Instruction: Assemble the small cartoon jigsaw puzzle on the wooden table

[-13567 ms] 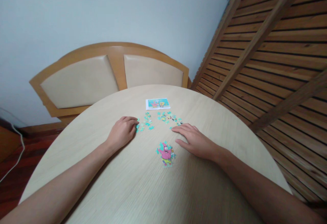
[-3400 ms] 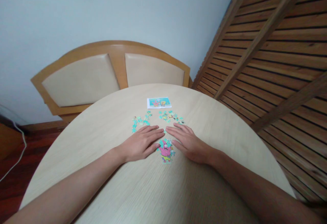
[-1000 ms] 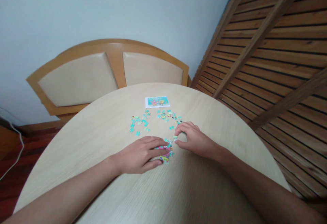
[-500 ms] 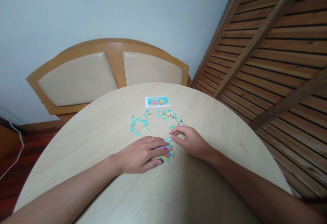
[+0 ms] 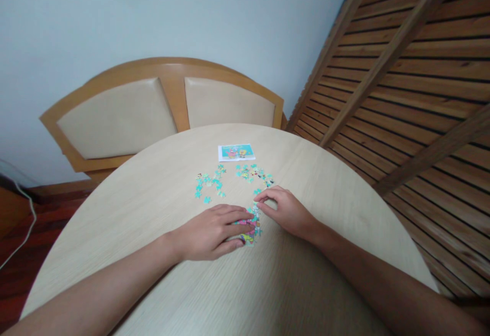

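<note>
A partly joined jigsaw puzzle (image 5: 250,227) in pink, teal and yellow lies on the table in front of me. My left hand (image 5: 214,231) rests flat over its left side, fingers stretched out and covering much of it. At the puzzle's far edge, my right hand (image 5: 281,207) has thumb and forefinger pinched together on a small puzzle piece, mostly hidden by the fingertips. Loose teal puzzle pieces (image 5: 216,183) lie beyond my left hand. Another group of loose pieces (image 5: 245,173) is spread beyond my right hand.
A picture card (image 5: 237,152) with two cartoon figures lies past the loose pieces. The round wooden table (image 5: 325,188) has a padded bench back (image 5: 115,121) behind it. Wooden slats (image 5: 413,80) rise on the right. A white cable (image 5: 30,208) hangs at left.
Almost nothing differs. My right fingertips have shifted very slightly at the puzzle's far edge, and my left hand stays in place on the puzzle.
</note>
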Action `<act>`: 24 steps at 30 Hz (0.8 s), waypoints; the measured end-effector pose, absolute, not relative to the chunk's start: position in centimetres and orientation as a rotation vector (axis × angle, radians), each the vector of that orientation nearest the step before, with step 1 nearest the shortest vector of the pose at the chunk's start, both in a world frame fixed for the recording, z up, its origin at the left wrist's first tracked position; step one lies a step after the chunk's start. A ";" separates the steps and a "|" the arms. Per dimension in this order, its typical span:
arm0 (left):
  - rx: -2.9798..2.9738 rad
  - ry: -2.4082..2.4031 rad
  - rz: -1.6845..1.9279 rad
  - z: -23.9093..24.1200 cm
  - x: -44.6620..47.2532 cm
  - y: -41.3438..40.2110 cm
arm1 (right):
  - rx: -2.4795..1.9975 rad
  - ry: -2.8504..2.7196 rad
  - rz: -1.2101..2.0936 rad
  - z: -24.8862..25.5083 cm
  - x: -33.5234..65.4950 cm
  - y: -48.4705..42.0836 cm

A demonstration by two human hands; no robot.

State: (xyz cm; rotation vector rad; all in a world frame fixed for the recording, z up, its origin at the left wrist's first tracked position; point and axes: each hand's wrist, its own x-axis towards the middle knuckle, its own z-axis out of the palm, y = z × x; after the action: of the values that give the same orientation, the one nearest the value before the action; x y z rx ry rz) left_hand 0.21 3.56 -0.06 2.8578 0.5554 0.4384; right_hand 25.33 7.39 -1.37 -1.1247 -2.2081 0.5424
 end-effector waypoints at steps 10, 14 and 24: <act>2.858 0.551 0.494 0.0 0.2 3.5 | -1.101 -2.348 0.390 -1.4 25.7 7.5; 2.855 0.553 0.476 -0.1 0.3 3.5 | -1.094 -2.376 0.358 -1.1 25.8 7.4; 2.851 0.562 0.498 0.0 0.3 3.5 | -0.946 -2.506 0.340 -0.1 25.8 6.9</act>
State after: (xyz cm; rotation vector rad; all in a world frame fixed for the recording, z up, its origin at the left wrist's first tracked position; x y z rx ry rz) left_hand 0.26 3.50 -0.03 2.8513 0.5617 0.4983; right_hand 25.83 6.93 -0.06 -0.9456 -2.5060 0.3401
